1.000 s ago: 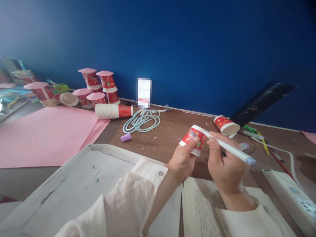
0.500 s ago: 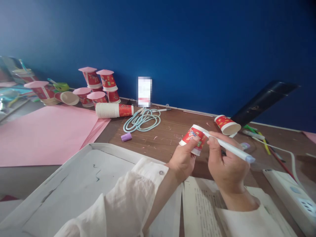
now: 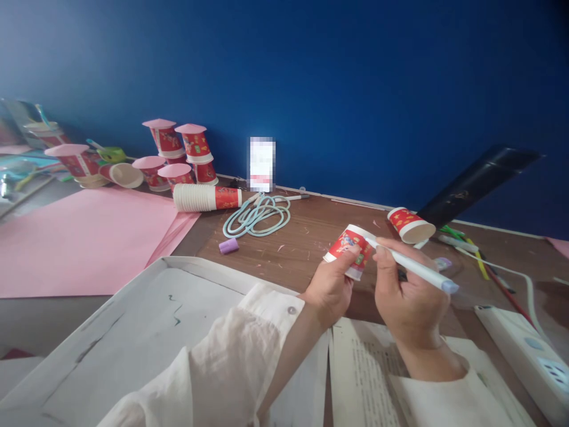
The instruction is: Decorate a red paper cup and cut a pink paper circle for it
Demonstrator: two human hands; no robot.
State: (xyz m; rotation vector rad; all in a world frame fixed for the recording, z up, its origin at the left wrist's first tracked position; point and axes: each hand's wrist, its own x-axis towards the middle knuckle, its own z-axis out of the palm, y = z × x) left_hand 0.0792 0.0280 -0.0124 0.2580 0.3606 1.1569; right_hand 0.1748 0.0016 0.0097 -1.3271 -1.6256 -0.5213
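Tilted in the air above the table, a red patterned paper cup [image 3: 348, 242] with white bands is gripped by my left hand [image 3: 332, 289], the thumb lying across its side. My right hand [image 3: 411, 296] pinches a white marker pen [image 3: 413, 268] like a writing tool, its tip at the cup's right side near the upper edge. Whether the tip touches the cup I cannot tell for sure. A purple pen cap [image 3: 229, 245] lies on the brown table, left of both hands. Another red cup [image 3: 409, 224] lies on its side behind my right hand.
Pink paper [image 3: 89, 243] and a white shallow tray [image 3: 178, 262] lie left. Behind are a stack of cups [image 3: 195, 197], pink-topped cups [image 3: 194, 142], a coiled cable [image 3: 258, 219] and a lit phone [image 3: 262, 163]. Printed pages [image 3: 355, 356], a power strip [image 3: 524, 350] and a black cylinder [image 3: 475, 184] are right.
The view has shifted very slightly. Both hands keep almost the same pose, with the cup and the marker pen nearly still.
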